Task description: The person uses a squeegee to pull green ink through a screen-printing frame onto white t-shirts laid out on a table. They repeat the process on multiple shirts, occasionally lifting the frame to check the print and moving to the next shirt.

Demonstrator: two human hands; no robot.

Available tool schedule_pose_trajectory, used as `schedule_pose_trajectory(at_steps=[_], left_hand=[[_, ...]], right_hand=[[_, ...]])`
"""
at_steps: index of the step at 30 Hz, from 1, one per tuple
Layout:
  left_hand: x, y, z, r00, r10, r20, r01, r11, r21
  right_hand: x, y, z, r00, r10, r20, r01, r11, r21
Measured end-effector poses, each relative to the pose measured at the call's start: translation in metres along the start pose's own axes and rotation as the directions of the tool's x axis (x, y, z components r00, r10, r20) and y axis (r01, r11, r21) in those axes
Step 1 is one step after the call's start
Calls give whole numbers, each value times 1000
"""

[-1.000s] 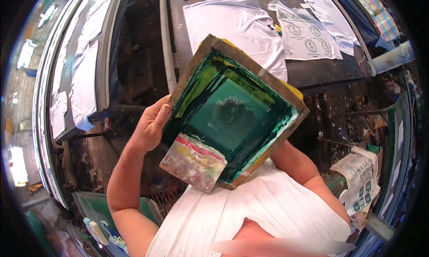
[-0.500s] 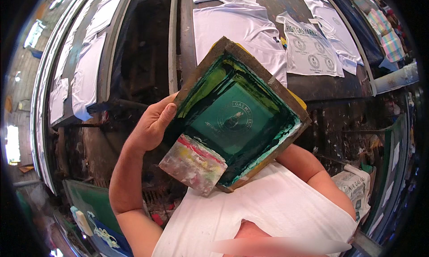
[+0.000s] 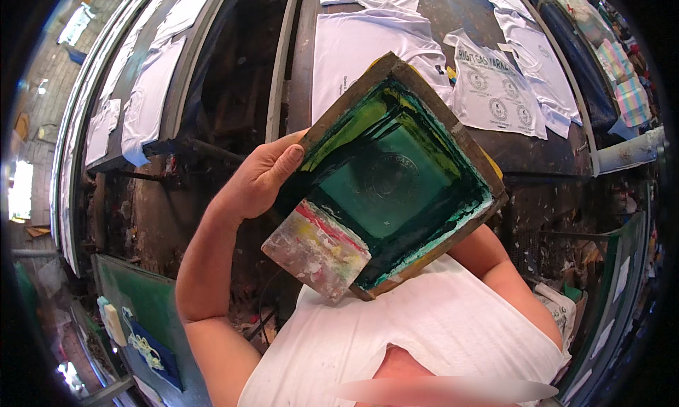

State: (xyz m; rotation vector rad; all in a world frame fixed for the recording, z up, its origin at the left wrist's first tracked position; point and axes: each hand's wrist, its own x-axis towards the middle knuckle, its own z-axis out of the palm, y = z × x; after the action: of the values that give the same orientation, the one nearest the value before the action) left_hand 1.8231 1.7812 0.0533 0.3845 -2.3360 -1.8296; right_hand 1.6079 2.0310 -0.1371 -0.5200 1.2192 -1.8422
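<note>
My left hand (image 3: 272, 172) grips the left edge of a wooden screen-printing frame (image 3: 463, 135), its thumb on the near face. The frame is held tilted in front of my chest. Its green mesh (image 3: 361, 198) bears a faint round emblem, with dark green and yellowish ink smears along the inner sides. A paint-stained squeegee (image 3: 318, 255) with a red band leans in the frame's lower left corner, its handle jutting over the rim. My right forearm (image 3: 477, 251) runs behind the frame, which hides my right hand.
White shirts (image 3: 368, 46) lie flat on a long dark table ahead, beside a printed white bag (image 3: 495, 89). More shirts (image 3: 152, 99) lie on a table to the left. A green board (image 3: 141, 280) stands at lower left, and a pipe (image 3: 629, 152) juts in from the right.
The frame, with the squeegee in it, has shifted slightly right in view and tilted a little. My left hand has moved with it, keeping its grip.
</note>
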Motion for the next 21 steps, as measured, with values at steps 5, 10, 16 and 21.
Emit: schedule_pose_trajectory(at_steps=[5,10,16,21], left_hand=[[-11,-1,11,999,-17,-39,17,1000,-1],[-26,-6,17,994,26,-102,-24,1000,19],[-41,-11,18,993,-81,-85,79,997,-19],[-46,-11,14,990,-102,-100,102,995,-5]], right_hand=[[-15,11,-4,999,32,26,-31,999,-22],[-36,18,-7,996,75,50,-73,996,-45],[-13,-25,-39,999,-20,33,20,1000,-5],[-8,-1,-8,993,38,113,-35,999,-33]])
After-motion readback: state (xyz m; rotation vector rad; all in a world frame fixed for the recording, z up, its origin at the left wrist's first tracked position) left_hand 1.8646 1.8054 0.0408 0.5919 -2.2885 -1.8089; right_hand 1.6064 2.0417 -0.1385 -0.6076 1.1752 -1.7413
